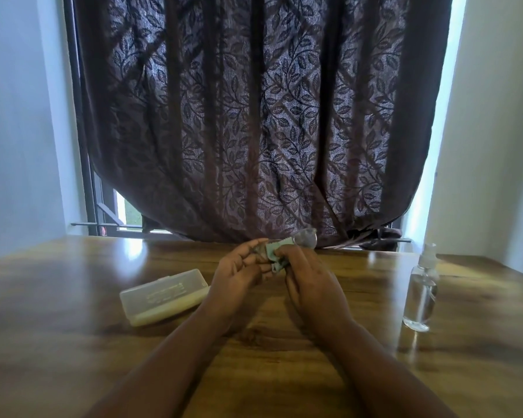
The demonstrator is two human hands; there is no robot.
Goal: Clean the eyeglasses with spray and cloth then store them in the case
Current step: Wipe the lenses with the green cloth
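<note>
The clear-lensed, thin-framed eyeglasses (296,241) sit raised above the bench, pinched between both sets of fingers, their long axis running left to right; one lens juts past the right hand's fingers (296,257), the other lies inside the left hand's curled fingers (248,254); the right hand (311,282) presses a small pale green cloth (277,256) on the frame, the left hand (239,276) steadies it; the closed translucent plastic case (163,295) lies just left of the left fingers, nearer that hand; the clear spray bottle (421,291) stands well right on the glossy wooden bench (73,342).
</note>
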